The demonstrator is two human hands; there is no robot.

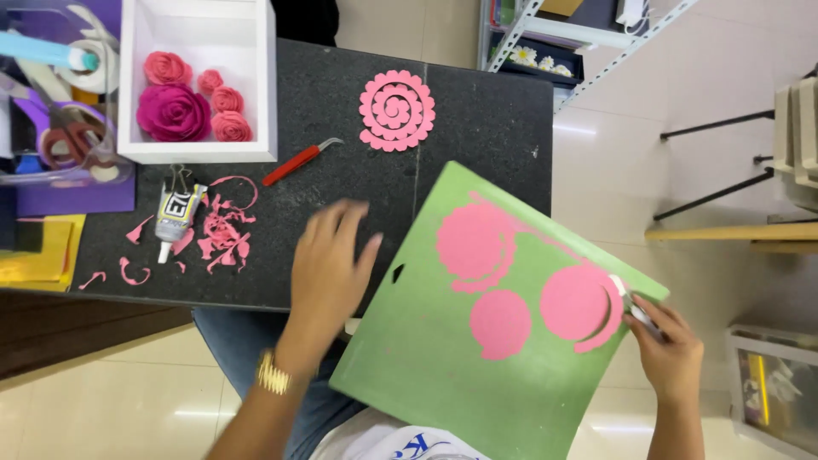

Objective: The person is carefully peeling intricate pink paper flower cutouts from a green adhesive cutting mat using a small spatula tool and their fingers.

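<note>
A person's right hand (669,345) grips a small metal tool (632,308) at the edge of thin, flimsy-looking pink paper circles (575,302) stuck on a stiff green mat (426,366) resting against the black table (477,136), while the open left hand (328,273) steadies the mat's edge.

Green mat (443,375), pink paper circles (500,324).

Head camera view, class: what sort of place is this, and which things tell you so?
Probably a craft workspace for making paper flowers. A white box holds finished paper roses, a pink scalloped spiral cutout lies on the dark table, and a green cutting mat carries pink paper shapes.
</note>
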